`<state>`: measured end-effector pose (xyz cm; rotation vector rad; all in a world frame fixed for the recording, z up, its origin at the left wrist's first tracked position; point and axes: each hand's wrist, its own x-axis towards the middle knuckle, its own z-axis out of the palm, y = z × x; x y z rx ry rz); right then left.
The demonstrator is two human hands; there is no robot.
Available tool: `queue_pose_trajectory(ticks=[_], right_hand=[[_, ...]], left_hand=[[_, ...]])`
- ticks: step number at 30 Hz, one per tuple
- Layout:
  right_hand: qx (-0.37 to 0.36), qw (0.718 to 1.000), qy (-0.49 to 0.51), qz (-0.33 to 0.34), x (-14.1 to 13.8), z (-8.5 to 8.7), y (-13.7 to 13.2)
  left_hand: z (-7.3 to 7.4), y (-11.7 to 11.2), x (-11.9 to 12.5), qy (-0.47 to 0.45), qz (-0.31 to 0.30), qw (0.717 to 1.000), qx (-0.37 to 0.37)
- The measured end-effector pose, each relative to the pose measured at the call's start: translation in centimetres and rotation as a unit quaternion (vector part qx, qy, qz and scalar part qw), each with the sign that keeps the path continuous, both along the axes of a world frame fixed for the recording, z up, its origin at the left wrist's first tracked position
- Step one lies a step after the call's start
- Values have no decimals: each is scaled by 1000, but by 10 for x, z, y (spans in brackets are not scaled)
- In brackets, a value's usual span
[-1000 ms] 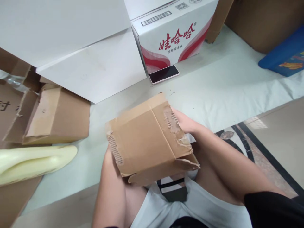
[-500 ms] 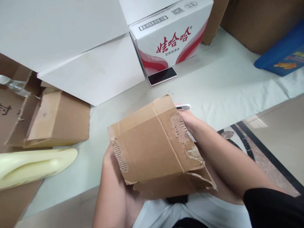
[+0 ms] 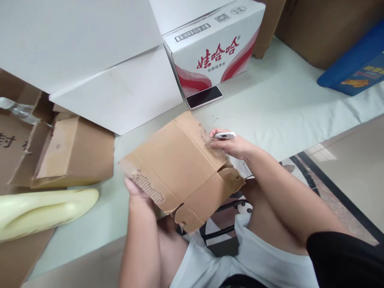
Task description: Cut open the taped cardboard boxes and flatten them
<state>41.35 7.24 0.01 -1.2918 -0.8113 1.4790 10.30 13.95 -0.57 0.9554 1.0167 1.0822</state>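
A brown cardboard piece [image 3: 177, 160], creased along its folds, is held up at a tilt over my lap, with torn patches showing bare corrugation at its left and right edges. My left hand [image 3: 136, 191] grips its left edge, most of the fingers hidden behind the board. At the opposite edge my right hand [image 3: 232, 146] is closed on a small white utility knife [image 3: 225, 136]. The fingertips of that hand are right at the torn strip, and whether they also pinch the board cannot be made out.
A phone [image 3: 205, 97] lies before a white and red carton [image 3: 214, 60] on the pale cloth [image 3: 279, 108]. Large white boxes [image 3: 132, 88] stand at back left. Left are an opened cardboard box [image 3: 90, 148] and a pale yellow object [image 3: 60, 210]; a blue container [image 3: 354, 68] is far right.
The cardboard has turned and shifted left, its lower flaps swinging up from my lap. My right hand and the utility knife, partly hidden before, now show fully beside the torn edge.
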Motion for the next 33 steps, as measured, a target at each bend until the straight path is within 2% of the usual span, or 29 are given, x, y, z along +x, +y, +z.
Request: queue_pose_trajectory(ticks=[2,4,8,10,12,15,18,21,23,26,33], right_hand=[[11,998,-27,-62,-3,-4,3],[22,991,-78,-105,-5,-8,6],[67,970,-209,-107,-5,-10,6],[89,965,-217,-114,-5,-8,6],[93,969,-171,-151,-4,-6,6],[71,976,-39,-204,0,-6,9],[61,958,60,-272,5,-10,14],[67,938,91,-327,4,-15,18],[78,947,99,-294,-2,-16,18],[101,968,102,-208,-16,-16,16],[45,986,110,-119,-30,-13,0]], left_hand=[[3,1,4,-52,30,998,12],[3,-1,6,-59,21,998,-7],[-3,-3,5,43,5,994,-105],[-6,0,2,42,26,993,-105],[-6,3,-3,11,52,997,-60],[-7,9,-11,-29,96,995,-12],[-10,13,-14,-50,126,991,-13],[-14,15,-11,-71,149,986,7],[-15,16,-8,-84,161,983,20],[-13,15,1,-106,155,982,13],[0,14,14,-171,201,964,-36]])
